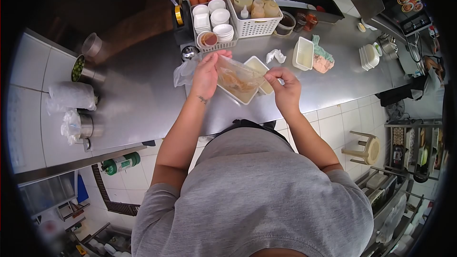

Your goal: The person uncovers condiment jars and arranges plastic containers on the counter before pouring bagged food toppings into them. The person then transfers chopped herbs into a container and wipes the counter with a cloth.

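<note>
A clear plastic bag (238, 72) with brownish contents is stretched between my two hands over the counter. My left hand (206, 76) grips its left side, with the fingers partly hidden behind the plastic. At the bag's right corner, my right hand (284, 88) pinches the film between thumb and fingers. Directly below is a white rectangular container (246, 101), mostly covered by the bag. A second white container (268, 87) stands just behind it to the right. Some loose clear plastic (183, 74) lies beside my left wrist.
Behind my hands are a basket of squeeze bottles (259, 27) and a tray of small white bowls (220, 16). Another white container (303, 54), a crumpled tissue (275, 56) and cloths (322, 57) lie to the right. Metal canisters (90, 74) stand at left.
</note>
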The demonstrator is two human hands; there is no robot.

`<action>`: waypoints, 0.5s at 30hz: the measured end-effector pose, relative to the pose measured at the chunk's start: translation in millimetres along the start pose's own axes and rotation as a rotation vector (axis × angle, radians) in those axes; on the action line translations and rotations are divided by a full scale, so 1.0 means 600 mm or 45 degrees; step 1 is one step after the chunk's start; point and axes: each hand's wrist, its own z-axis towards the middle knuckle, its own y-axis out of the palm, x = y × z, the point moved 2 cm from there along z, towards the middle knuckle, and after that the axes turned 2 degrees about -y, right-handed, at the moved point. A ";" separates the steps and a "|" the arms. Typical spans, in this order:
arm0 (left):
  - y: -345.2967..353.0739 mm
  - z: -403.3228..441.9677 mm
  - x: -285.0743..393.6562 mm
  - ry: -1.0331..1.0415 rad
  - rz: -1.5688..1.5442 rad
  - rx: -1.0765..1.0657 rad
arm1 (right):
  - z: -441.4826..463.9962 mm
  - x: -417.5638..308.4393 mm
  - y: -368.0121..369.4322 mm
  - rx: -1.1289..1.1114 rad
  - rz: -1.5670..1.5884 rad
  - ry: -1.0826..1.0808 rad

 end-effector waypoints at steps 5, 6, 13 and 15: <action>-0.013 0.002 -0.006 -0.025 -0.110 0.083 | -0.002 -0.001 0.020 0.097 -0.045 0.089; -0.011 0.002 -0.004 -0.036 -0.107 0.083 | -0.004 0.012 0.022 0.067 -0.020 0.203; 0.019 -0.017 0.024 -0.014 -0.005 0.012 | 0.012 -0.011 0.026 0.099 0.219 0.024; 0.017 -0.013 0.016 -0.016 -0.021 -0.019 | 0.012 -0.006 0.038 -0.056 0.092 0.033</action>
